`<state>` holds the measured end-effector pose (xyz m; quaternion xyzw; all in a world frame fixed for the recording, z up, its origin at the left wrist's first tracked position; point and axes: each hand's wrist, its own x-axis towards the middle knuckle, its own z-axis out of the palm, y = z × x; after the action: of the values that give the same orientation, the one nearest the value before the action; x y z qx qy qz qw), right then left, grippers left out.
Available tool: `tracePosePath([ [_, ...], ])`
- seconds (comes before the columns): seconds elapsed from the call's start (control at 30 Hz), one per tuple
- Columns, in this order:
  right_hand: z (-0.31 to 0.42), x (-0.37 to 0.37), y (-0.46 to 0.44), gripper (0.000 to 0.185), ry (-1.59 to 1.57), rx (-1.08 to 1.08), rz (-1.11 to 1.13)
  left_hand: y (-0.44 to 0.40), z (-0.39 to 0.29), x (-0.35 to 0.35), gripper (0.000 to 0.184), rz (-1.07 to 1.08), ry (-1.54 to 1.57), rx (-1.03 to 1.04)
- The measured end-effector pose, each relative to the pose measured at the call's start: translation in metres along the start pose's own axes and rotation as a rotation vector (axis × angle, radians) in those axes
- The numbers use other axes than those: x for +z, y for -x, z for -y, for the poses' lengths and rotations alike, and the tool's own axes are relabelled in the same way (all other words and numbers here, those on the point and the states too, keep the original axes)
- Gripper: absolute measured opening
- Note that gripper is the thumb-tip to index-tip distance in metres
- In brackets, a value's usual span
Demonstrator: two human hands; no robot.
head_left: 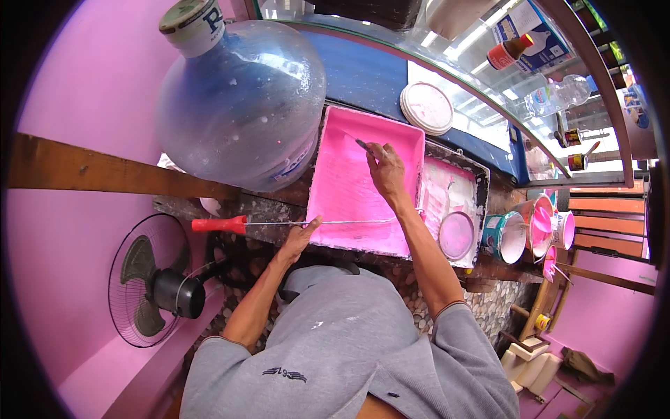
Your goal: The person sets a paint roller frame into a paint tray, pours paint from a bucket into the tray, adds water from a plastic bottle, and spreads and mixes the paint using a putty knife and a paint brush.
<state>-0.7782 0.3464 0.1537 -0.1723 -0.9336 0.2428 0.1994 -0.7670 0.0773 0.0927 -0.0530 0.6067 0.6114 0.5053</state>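
Note:
Pink paint covers the inside of a large tray in front of me. My right hand is over the tray, its fingers closed on a small dark-handled tool whose tip points to the upper left. At the tray's near left edge, my left hand has its fingers closed on the metal rod of a paint roller. The roller's red handle sticks out to the left, and its rod crosses the tray's near part. My right forearm hides part of the roller's other end.
A big water bottle stands left of the tray. A second tray holds a round lid. Paint buckets stand at the right, stacked lids behind, a glass case beyond, and a fan at lower left.

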Motion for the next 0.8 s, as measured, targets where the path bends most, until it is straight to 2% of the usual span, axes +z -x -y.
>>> tracePosePath([
  [0.07, 0.003, 0.001, -0.007, 0.020, 0.021, -0.013, -0.020, -0.001, 0.002, -0.001, 0.091, 0.014, -0.003, 0.010],
  [0.23, 0.003, 0.012, -0.008, 0.025, 0.133, -0.182, 0.152, 0.008, -0.009, 0.005, 0.092, -0.002, -0.014, 0.023],
  [0.47, 0.006, 0.000, -0.021, 0.028, 0.087, -0.153, 0.108, 0.005, -0.007, 0.003, 0.098, 0.031, -0.023, -0.001],
  [0.57, 0.003, 0.009, -0.020, 0.029, 0.058, -0.136, 0.170, 0.001, 0.000, 0.002, 0.097, -0.026, -0.047, 0.055],
  [0.63, 0.004, 0.006, -0.012, 0.030, 0.132, -0.248, 0.210, 0.005, -0.004, 0.004, 0.096, -0.018, -0.019, 0.050],
  [0.67, 0.006, -0.003, -0.010, 0.030, 0.134, -0.250, 0.214, 0.008, -0.008, 0.006, 0.096, -0.018, -0.014, 0.050],
  [0.73, 0.010, -0.029, -0.008, 0.027, 0.046, -0.115, 0.298, 0.013, -0.016, 0.006, 0.096, 0.001, -0.037, -0.053],
  [0.8, 0.005, -0.044, -0.006, 0.027, 0.048, -0.098, 0.258, 0.011, -0.013, 0.006, 0.097, 0.001, -0.021, -0.018],
])
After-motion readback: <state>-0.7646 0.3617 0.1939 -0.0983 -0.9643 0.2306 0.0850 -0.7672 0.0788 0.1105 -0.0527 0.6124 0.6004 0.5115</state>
